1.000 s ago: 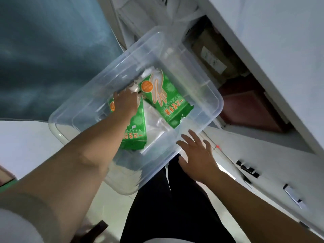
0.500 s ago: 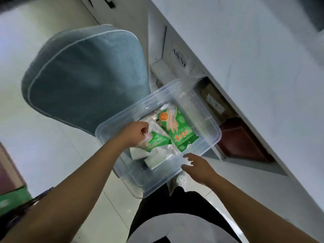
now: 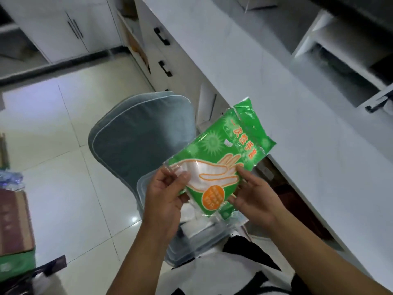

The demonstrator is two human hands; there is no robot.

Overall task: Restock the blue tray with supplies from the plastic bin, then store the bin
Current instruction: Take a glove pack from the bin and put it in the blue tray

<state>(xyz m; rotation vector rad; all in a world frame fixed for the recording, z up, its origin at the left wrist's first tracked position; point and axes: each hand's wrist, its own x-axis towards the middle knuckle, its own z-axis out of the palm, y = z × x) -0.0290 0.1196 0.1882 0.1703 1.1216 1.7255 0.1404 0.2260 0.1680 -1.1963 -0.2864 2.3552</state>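
Green plastic packet of disposable gloves (image 3: 221, 158) is held up above the clear plastic bin (image 3: 182, 255), beside the white bench (image 3: 276, 81). Our left hand (image 3: 163, 194) pinches one corner with curled fingers (image 3: 183, 176), and our right hand (image 3: 253, 199) grips the lower edge.

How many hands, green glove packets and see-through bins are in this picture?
Hands: 2 (left hand, right hand)
Green glove packet, held by both hands: 1
Clear plastic bin: 1
Total: 4
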